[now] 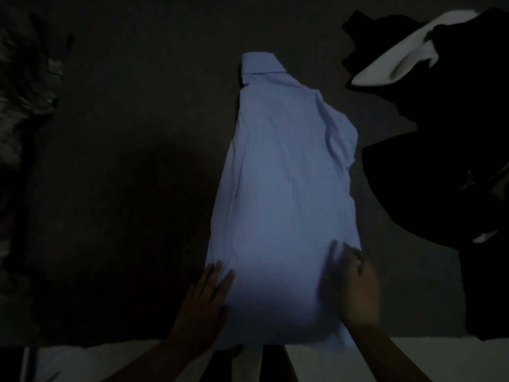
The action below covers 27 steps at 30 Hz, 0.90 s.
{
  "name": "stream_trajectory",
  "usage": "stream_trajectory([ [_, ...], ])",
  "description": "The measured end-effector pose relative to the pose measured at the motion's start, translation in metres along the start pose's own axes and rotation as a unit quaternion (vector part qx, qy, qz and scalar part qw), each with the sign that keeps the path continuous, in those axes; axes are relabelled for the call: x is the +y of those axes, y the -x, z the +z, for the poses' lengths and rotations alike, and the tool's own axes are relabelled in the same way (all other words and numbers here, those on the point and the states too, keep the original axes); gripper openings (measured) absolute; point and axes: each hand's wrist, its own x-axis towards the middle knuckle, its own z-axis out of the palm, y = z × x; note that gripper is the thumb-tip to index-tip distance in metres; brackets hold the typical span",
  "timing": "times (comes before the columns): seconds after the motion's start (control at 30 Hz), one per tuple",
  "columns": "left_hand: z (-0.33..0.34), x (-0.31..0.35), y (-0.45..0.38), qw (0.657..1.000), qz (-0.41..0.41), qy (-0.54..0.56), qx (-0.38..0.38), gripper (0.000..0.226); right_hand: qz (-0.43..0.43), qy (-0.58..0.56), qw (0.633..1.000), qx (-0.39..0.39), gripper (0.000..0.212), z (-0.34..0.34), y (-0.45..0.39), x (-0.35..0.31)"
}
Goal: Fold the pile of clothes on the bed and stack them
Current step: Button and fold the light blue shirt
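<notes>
A light blue collared shirt [283,188] lies lengthwise on the dark bed [124,161], sides folded in, collar at the far end. My left hand [203,301] rests flat with straight fingers along the shirt's near left edge. My right hand [351,285] lies on the shirt's near right part; it is blurred by motion, and its fingers look spread and relaxed. A heap of dark clothes [454,161] with a white garment [399,59] on top lies at the right.
A furry grey thing [19,106] lies along the left edge of the bed. The bed's near edge with pale sheet [110,359] runs across the bottom. The scene is very dim.
</notes>
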Motion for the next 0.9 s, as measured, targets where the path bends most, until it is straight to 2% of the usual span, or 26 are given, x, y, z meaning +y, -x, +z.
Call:
stream_trajectory([
  [0.07,-0.008,0.001,-0.012,0.999,-0.002,0.033,0.026,0.063,-0.2,0.093,0.975,-0.022,0.051,0.015,0.0,-0.01],
  [0.1,-0.007,0.0,-0.016,0.999,0.0,0.027,0.03,0.065,-0.263,0.134,0.955,-0.043,0.051,0.024,0.004,-0.013],
  [0.13,-0.005,-0.003,-0.018,1.0,0.011,0.011,0.023,0.063,-0.281,0.151,0.945,-0.072,0.05,0.033,0.009,-0.014],
  [0.23,-0.002,-0.011,-0.023,1.0,0.024,-0.006,-0.017,0.056,-0.215,0.152,0.952,-0.157,0.062,0.046,0.031,-0.008],
  [0.3,-0.005,-0.011,-0.027,1.0,0.028,0.003,0.007,0.048,-0.177,0.145,0.957,-0.181,0.064,0.046,0.044,0.006],
  [0.4,-0.018,-0.009,-0.038,0.997,0.051,-0.006,0.058,0.035,-0.167,0.117,0.962,-0.184,0.058,0.033,0.051,0.023],
  [0.47,-0.035,-0.011,-0.055,0.995,0.062,-0.024,0.079,0.033,-0.185,0.105,0.965,-0.151,0.043,0.018,0.039,0.021],
  [0.5,-0.044,-0.012,-0.067,0.993,0.067,-0.017,0.092,0.032,-0.189,0.097,0.968,-0.135,0.043,0.01,0.027,0.015],
  [0.6,-0.075,-0.015,-0.117,0.991,0.045,0.043,0.116,0.036,-0.204,0.064,0.974,-0.077,0.069,-0.013,-0.027,-0.018],
  [0.7,-0.111,-0.011,-0.168,0.992,0.005,0.064,0.108,0.043,-0.158,0.027,0.986,-0.052,0.066,-0.03,-0.092,-0.049],
  [0.77,-0.132,-0.007,-0.198,0.995,-0.002,0.052,0.09,0.057,-0.173,0.056,0.983,-0.027,0.061,-0.036,-0.133,-0.067],
  [0.83,-0.149,-0.001,-0.227,0.996,0.008,-0.016,0.086,0.063,-0.241,0.127,0.962,-0.008,0.059,-0.036,-0.169,-0.086],
  [0.9,-0.161,0.008,-0.255,0.991,0.044,-0.079,0.094,0.064,-0.296,0.189,0.936,-0.035,0.068,-0.034,-0.195,-0.106],
])
